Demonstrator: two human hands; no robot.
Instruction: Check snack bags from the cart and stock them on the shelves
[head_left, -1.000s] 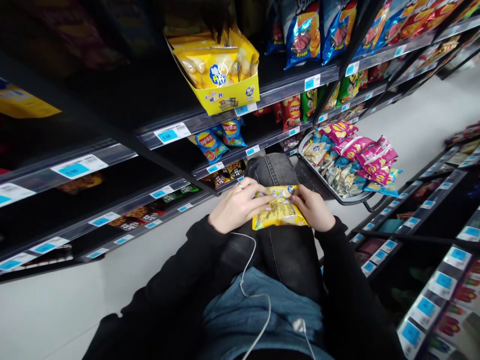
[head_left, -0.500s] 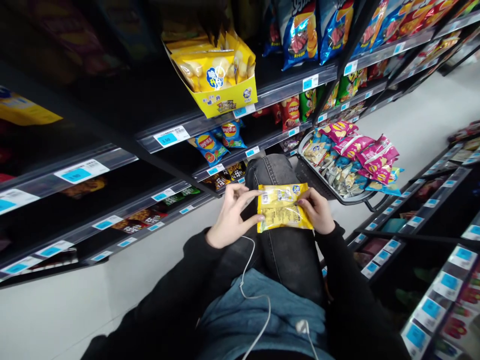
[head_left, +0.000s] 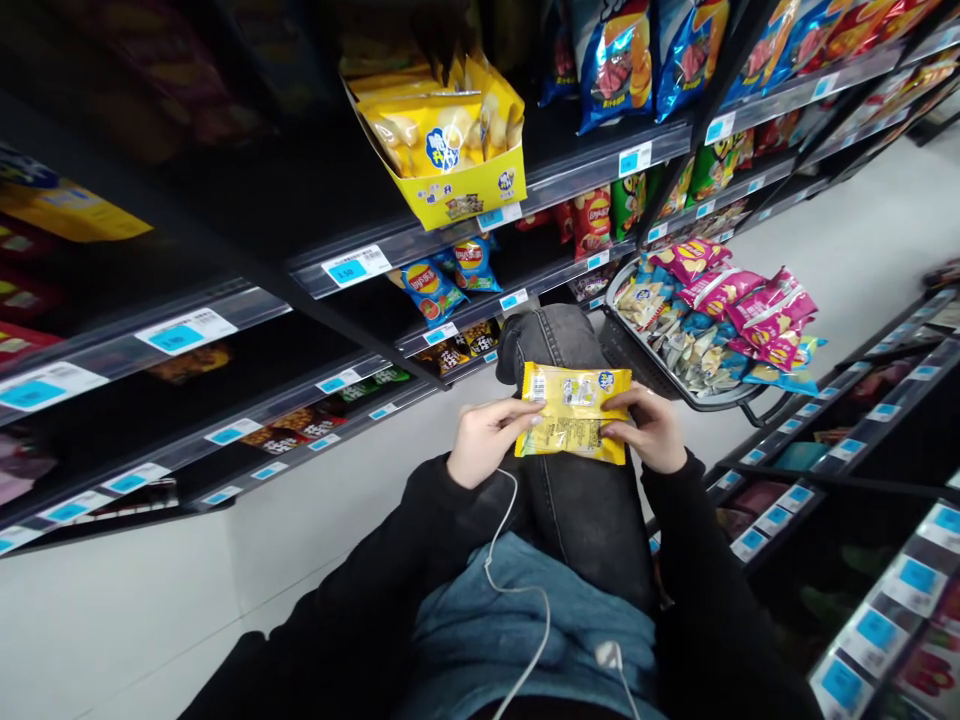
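Above my knees I see a yellow snack bag (head_left: 574,395), its back with the barcode and printed text facing up. My left hand (head_left: 491,435) pinches its left side between thumb and fingers. On the right side, my right hand (head_left: 651,428) grips the bag the same way, thumb below and fingers above. An open yellow display box (head_left: 469,195) on the shelf ahead is filled with similar yellow bags (head_left: 431,130). To the right of my knees, a dark basket (head_left: 637,365) is heaped with snack bags, among them pink ones (head_left: 772,315).
Shelves with price tags (head_left: 356,267) run along the left and ahead. Blue chip bags (head_left: 615,65) stand on the upper shelf and small blue bags (head_left: 427,290) lie lower. Another rack (head_left: 825,490) is close on my right. A white earphone cord (head_left: 517,590) hangs over my lap.
My left fingers have come together, pinching the bag's back further in from its left edge. My right fingers have shifted on the right side. The view has swung slightly.
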